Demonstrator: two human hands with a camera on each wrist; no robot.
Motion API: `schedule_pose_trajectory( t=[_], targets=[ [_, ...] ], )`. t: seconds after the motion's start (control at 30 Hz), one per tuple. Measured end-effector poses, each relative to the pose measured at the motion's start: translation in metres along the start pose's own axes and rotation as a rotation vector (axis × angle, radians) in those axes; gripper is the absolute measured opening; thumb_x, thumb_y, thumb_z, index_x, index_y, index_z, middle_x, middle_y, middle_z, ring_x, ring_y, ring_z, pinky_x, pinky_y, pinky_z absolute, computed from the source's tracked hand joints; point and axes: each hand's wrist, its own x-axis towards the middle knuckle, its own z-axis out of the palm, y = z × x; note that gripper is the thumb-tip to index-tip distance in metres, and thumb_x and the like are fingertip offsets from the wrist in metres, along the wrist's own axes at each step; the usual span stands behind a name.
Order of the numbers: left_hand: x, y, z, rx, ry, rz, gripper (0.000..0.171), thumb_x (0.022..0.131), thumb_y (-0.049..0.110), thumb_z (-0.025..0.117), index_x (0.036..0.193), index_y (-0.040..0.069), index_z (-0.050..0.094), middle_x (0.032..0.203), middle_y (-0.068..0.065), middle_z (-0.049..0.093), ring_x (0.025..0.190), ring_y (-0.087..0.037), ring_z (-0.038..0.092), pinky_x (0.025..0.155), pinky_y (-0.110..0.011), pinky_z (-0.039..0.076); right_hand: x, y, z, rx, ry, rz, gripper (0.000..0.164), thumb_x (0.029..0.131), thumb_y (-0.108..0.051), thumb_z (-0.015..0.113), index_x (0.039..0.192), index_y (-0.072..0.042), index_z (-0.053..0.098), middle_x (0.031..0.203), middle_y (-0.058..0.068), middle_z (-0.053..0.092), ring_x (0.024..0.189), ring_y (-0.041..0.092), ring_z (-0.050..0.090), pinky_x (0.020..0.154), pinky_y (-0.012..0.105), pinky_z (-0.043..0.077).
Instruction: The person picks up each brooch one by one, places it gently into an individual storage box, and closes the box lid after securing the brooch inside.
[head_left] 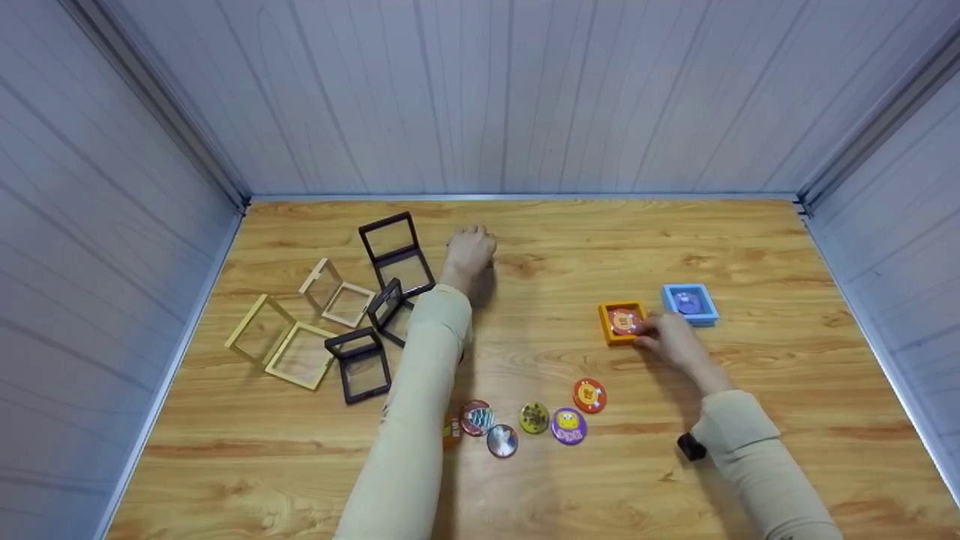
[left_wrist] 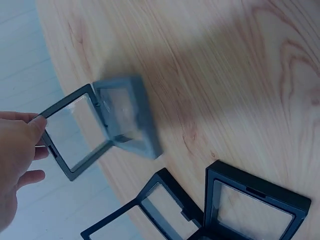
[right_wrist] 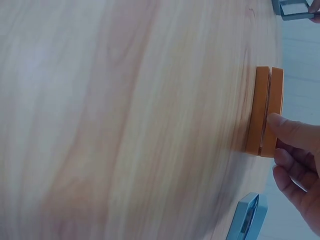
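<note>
My left hand [head_left: 471,251] pinches the lid edge of a grey hinged display frame [left_wrist: 125,117], thumb against its side in the left wrist view. The frame stands spread apart on its hinge with clear film in both halves; my hand hides it in the head view. At the right, my right hand [head_left: 671,337] grips the edge of an orange display frame [head_left: 604,324] with a red round badge [head_left: 624,321] inside. Seen from the right wrist, its two halves lie nearly together, with my thumb on the lid [right_wrist: 276,100].
Beside the orange frame lies a light blue display frame [head_left: 667,298] with a purple badge in it. Several round badges [head_left: 568,426] lie at the front middle. Spread frames stand at the left: yellow [head_left: 300,379], beige [head_left: 367,307] and black [head_left: 379,390].
</note>
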Motion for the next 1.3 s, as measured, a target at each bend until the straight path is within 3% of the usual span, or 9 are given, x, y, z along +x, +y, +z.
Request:
schedule_pose_trajectory(
  t=[0.1, 0.33, 0.5, 0.53, 0.63, 0.73, 0.77, 0.87, 1.3],
  targets=[
    [-0.001, -0.001, 0.005, 0.004, 0.036, -0.003, 0.023, 0.091, 0.008, 0.045, 0.107, 0.005, 0.061, 0.101, -0.010, 0.059, 0.093, -0.026, 0.056, 0.079, -0.041, 0.046, 0.001, 0.001, -0.001, 0.002, -0.007, 0.012, 0.012, 0.078, -0.003, 0.065, 0.087, 0.003, 0.067, 0.086, 0.015, 0.061, 0.081, 0.030, 0.057, 0.072, 0.045, 0.045],
    [0.048, -0.020, 0.122, 0.030, 0.243, 0.011, 0.033, 0.097, 0.022, 0.031, 0.096, 0.006, 0.060, 0.086, -0.008, 0.057, 0.069, -0.024, 0.057, 0.049, -0.039, 0.049, 0.003, 0.002, -0.004, 0.004, -0.014, 0.049, 0.013, 0.078, -0.003, 0.065, 0.089, 0.004, 0.066, 0.090, 0.019, 0.060, 0.086, 0.033, 0.056, 0.076, 0.047, 0.044],
    [0.024, -0.007, 0.081, 0.003, 0.026, -0.054, 0.032, 0.097, 0.020, 0.032, 0.107, 0.006, 0.060, 0.098, -0.009, 0.058, 0.081, -0.022, 0.059, 0.058, -0.038, 0.051, 0.003, 0.005, -0.006, -0.006, 0.004, 0.031, 0.012, 0.078, -0.003, 0.065, 0.088, 0.004, 0.066, 0.087, 0.017, 0.060, 0.082, 0.032, 0.056, 0.074, 0.046, 0.044],
    [0.020, -0.006, 0.078, 0.012, 0.053, -0.046, 0.033, 0.098, 0.019, 0.029, 0.102, 0.006, 0.060, 0.094, -0.008, 0.058, 0.079, -0.020, 0.059, 0.056, -0.035, 0.051, 0.003, 0.006, -0.006, -0.010, 0.012, 0.024, 0.012, 0.077, -0.003, 0.065, 0.087, 0.004, 0.066, 0.086, 0.016, 0.060, 0.081, 0.032, 0.056, 0.073, 0.046, 0.044],
    [-0.001, 0.005, 0.042, -0.081, -0.034, -0.072, 0.031, 0.097, 0.015, 0.031, 0.105, 0.001, 0.058, 0.099, -0.012, 0.057, 0.084, -0.023, 0.059, 0.063, -0.036, 0.051, 0.002, 0.008, -0.007, -0.018, 0.034, 0.011, 0.010, 0.077, -0.002, 0.066, 0.084, 0.004, 0.067, 0.083, 0.014, 0.060, 0.079, 0.031, 0.056, 0.071, 0.045, 0.045],
    [-0.019, 0.011, 0.022, -0.164, 0.021, -0.078, 0.028, 0.096, 0.012, 0.036, 0.099, -0.002, 0.060, 0.094, -0.014, 0.059, 0.081, -0.026, 0.060, 0.062, -0.037, 0.051, 0.001, 0.011, -0.008, -0.020, 0.039, 0.016, 0.010, 0.077, -0.002, 0.065, 0.084, 0.004, 0.067, 0.083, 0.015, 0.060, 0.080, 0.032, 0.056, 0.071, 0.045, 0.044],
    [-0.026, 0.015, 0.009, -0.207, -0.014, -0.102, 0.024, 0.093, 0.010, 0.041, 0.100, -0.003, 0.060, 0.096, -0.015, 0.059, 0.084, -0.027, 0.059, 0.065, -0.039, 0.051, 0.001, 0.012, -0.008, -0.019, 0.036, 0.021, 0.010, 0.078, -0.002, 0.065, 0.085, 0.004, 0.067, 0.084, 0.015, 0.060, 0.081, 0.032, 0.056, 0.072, 0.046, 0.044],
    [-0.034, 0.017, 0.006, -0.261, 0.036, -0.120, 0.020, 0.089, 0.006, 0.046, 0.093, -0.002, 0.063, 0.092, -0.015, 0.062, 0.081, -0.027, 0.061, 0.064, -0.039, 0.051, 0.001, 0.013, -0.008, -0.014, 0.024, 0.042, 0.011, 0.079, -0.002, 0.064, 0.087, 0.005, 0.067, 0.088, 0.017, 0.061, 0.084, 0.034, 0.055, 0.075, 0.047, 0.043],
    [-0.058, 0.026, 0.007, -0.407, 0.028, -0.146, 0.010, 0.078, 0.000, 0.055, 0.081, 0.001, 0.064, 0.085, -0.014, 0.063, 0.078, -0.026, 0.061, 0.063, -0.038, 0.050, 0.002, 0.016, -0.014, 0.030, 0.014, 0.087, 0.011, 0.080, -0.001, 0.062, 0.088, 0.005, 0.066, 0.090, 0.021, 0.061, 0.087, 0.036, 0.055, 0.077, 0.048, 0.042]
  ],
)
